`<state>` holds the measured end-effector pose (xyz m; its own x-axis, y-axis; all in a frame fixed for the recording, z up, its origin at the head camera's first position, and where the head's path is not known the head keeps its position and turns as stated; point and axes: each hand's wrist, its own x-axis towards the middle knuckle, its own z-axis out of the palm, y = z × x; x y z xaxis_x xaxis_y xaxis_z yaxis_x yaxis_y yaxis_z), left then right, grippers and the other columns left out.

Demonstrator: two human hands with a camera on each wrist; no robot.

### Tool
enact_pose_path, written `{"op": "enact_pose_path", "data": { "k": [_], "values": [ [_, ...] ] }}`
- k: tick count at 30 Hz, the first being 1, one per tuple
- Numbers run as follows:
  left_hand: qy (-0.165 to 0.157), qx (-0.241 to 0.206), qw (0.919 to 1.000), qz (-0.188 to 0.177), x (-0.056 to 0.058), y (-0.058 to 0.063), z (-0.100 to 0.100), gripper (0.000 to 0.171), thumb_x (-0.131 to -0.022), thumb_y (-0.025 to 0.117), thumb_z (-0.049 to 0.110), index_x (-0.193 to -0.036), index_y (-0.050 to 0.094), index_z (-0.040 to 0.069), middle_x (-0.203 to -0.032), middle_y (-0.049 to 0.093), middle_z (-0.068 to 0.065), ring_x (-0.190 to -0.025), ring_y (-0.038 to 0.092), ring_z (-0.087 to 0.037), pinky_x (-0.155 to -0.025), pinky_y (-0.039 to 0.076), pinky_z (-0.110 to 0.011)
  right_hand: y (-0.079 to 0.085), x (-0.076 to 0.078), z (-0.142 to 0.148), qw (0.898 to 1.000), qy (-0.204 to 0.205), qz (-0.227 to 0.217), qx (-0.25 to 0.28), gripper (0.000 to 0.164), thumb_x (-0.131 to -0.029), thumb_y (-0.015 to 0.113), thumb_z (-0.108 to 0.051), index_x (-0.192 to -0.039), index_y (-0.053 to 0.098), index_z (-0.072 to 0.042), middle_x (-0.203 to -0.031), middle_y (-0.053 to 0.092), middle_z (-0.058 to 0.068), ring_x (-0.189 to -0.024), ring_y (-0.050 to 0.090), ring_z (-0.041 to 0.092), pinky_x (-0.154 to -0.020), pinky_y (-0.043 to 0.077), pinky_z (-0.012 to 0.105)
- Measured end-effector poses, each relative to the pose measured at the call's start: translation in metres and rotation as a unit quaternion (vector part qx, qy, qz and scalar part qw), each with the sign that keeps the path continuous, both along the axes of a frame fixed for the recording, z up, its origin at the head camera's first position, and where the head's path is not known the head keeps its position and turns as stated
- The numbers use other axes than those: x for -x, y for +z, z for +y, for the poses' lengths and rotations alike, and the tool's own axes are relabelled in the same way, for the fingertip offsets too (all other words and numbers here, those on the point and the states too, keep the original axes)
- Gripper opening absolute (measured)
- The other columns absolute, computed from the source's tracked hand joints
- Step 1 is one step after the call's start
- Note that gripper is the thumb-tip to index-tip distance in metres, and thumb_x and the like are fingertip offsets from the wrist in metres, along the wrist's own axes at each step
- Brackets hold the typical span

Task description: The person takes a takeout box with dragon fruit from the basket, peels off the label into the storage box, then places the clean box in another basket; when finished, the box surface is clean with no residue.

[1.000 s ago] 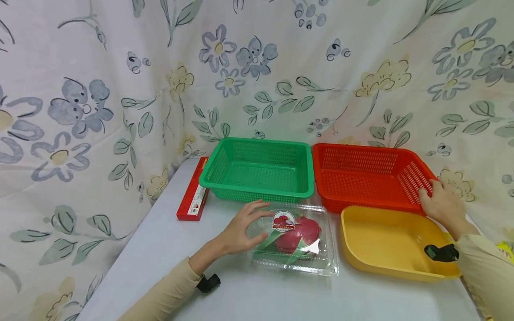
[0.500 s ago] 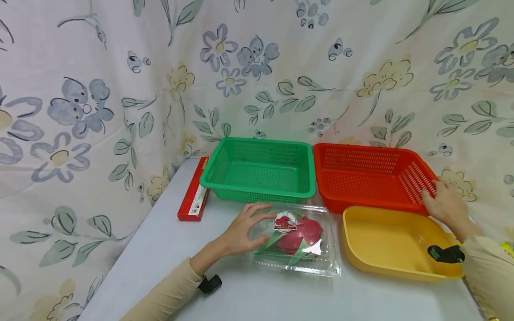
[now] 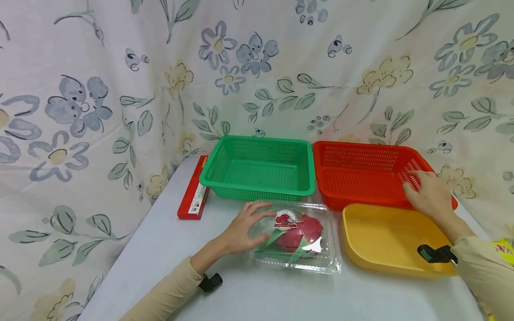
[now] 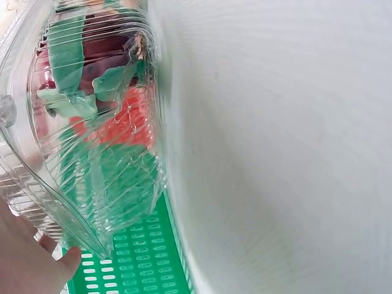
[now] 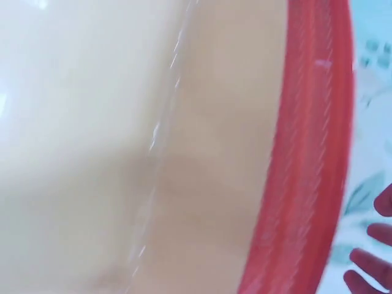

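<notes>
A clear plastic clamshell box (image 3: 277,263) with a pink dragon fruit (image 3: 299,234) inside lies in front of the green basket (image 3: 257,196). At its left end rests my left hand (image 3: 242,229), thumb and fingers spread apart; the left wrist view has that hand (image 4: 27,263) right beside the box's edge. My right hand (image 3: 431,196) is over the right end of the red basket (image 3: 357,183), holding nothing. In the right wrist view, the right hand's spread fingers (image 5: 372,266) appear beyond the red basket's rim (image 5: 306,141).
A yellow tray (image 3: 385,236) stands in front of the red basket, partly under my right forearm. To the left of the green basket lies a long red box (image 3: 190,203). Floral cloth (image 3: 281,67) hangs behind the table. A yellow packet (image 3: 503,249) shows at far right.
My right hand has let go of the red basket's right rim and moved left over the basket. My left hand stays at the clamshell box.
</notes>
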<state>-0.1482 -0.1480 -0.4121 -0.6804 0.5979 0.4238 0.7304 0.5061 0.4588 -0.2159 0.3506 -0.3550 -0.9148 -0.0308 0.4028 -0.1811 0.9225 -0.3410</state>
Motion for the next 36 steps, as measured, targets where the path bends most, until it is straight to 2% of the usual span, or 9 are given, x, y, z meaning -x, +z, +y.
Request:
{"op": "enact_pose_path", "data": {
  "k": [6, 14, 19, 26, 32, 36],
  "values": [
    [-0.001, 0.001, 1.0, 0.001, 0.0, 0.0, -0.001, 0.053, -0.087, 0.064, 0.034, -0.137, 0.058, 0.019, -0.151, 0.042, -0.006, -0.135, 0.033, -0.024, -0.104, 0.036, -0.055, 0.009, -0.008, -0.041, 0.995, 0.08, -0.024, 0.055, 0.038, -0.098, 0.052, -0.016, -0.126, 0.054, 0.009, -0.125, 0.051, 0.035, -0.114, 0.043, 0.054, -0.09, 0.035, 0.071],
    [0.003, 0.004, 1.0, -0.004, -0.002, 0.0, -0.002, 0.052, -0.088, 0.062, 0.036, -0.137, 0.058, 0.02, -0.152, 0.04, -0.001, -0.135, 0.033, -0.023, -0.105, 0.035, -0.054, 0.017, -0.021, -0.096, 0.979, 0.177, -0.021, 0.102, 0.035, -0.097, 0.056, -0.013, -0.127, 0.056, 0.006, -0.124, 0.055, 0.029, -0.113, 0.05, 0.047, -0.09, 0.041, 0.067],
    [0.003, 0.004, 1.0, -0.003, -0.002, 0.0, -0.001, 0.052, -0.087, 0.064, 0.034, -0.137, 0.057, 0.02, -0.152, 0.04, -0.001, -0.136, 0.032, -0.022, -0.105, 0.035, -0.054, 0.023, -0.032, -0.128, 0.971, 0.213, -0.022, 0.103, 0.033, -0.095, 0.062, -0.011, -0.124, 0.058, 0.004, -0.119, 0.06, 0.025, -0.107, 0.056, 0.041, -0.089, 0.047, 0.061],
    [0.0, 0.0, 1.0, -0.002, -0.001, 0.0, -0.001, 0.052, -0.087, 0.064, 0.034, -0.136, 0.058, 0.019, -0.151, 0.041, -0.003, -0.135, 0.032, -0.023, -0.104, 0.036, -0.054, 0.026, -0.048, -0.173, 0.961, 0.262, -0.027, 0.086, 0.033, -0.086, 0.072, -0.004, -0.116, 0.063, 0.003, -0.106, 0.066, 0.017, -0.095, 0.063, 0.03, -0.081, 0.055, 0.05],
    [-0.002, -0.006, 1.0, -0.005, -0.002, 0.001, -0.001, 0.051, -0.087, 0.063, 0.035, -0.135, 0.059, 0.019, -0.152, 0.04, -0.001, -0.136, 0.031, -0.023, -0.104, 0.036, -0.055, 0.021, -0.062, -0.208, 0.942, 0.321, -0.063, 0.08, 0.031, -0.083, 0.076, -0.006, -0.112, 0.067, -0.001, -0.096, 0.066, 0.007, -0.084, 0.064, 0.018, -0.071, 0.056, 0.029],
    [-0.004, -0.011, 0.9999, 0.0, -0.002, 0.0, -0.001, 0.051, -0.087, 0.063, 0.035, -0.135, 0.059, 0.019, -0.152, 0.04, -0.001, -0.137, 0.03, -0.024, -0.104, 0.036, -0.055, 0.016, -0.067, -0.224, 0.94, 0.322, -0.097, 0.061, 0.031, -0.083, 0.078, -0.014, -0.111, 0.068, -0.004, -0.089, 0.064, 0.002, -0.078, 0.06, 0.014, -0.064, 0.053, 0.021]
  ]
}}
